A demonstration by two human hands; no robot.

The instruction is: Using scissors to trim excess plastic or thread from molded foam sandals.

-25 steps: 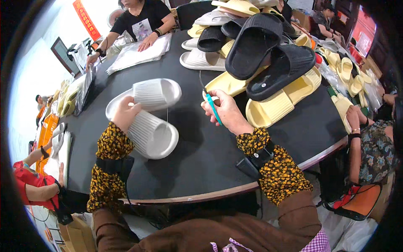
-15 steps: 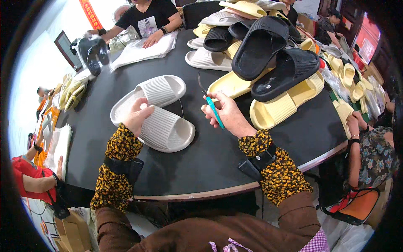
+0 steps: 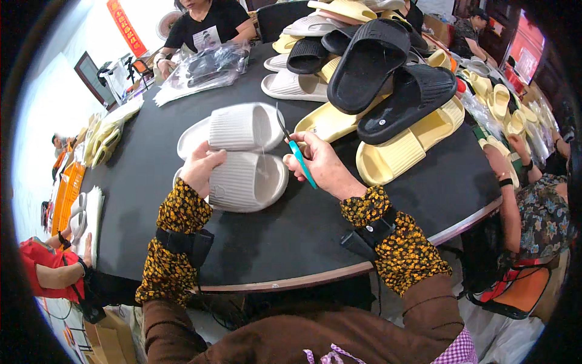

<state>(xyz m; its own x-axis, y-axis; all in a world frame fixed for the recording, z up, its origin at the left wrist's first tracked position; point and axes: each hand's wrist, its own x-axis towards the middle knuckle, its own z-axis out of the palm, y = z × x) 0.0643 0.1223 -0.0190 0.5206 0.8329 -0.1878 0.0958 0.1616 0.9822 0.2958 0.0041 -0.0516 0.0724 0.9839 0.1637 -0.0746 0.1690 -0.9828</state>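
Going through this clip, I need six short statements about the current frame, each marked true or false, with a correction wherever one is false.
1. The left hand and the right hand are both ungloved. True.
2. The left hand touches nothing. False: it holds the light grey slipper pair.
3. A turquoise-handled tool is in the right hand. True.
4. The nearest black slipper lies partly over a yellow slipper. True.
5. The light grey slipper pair is to the right of that black slipper. False: it is to the left.
6. Plain white sleeves reach the wrists. False: yellow-and-black patterned sleeves do.
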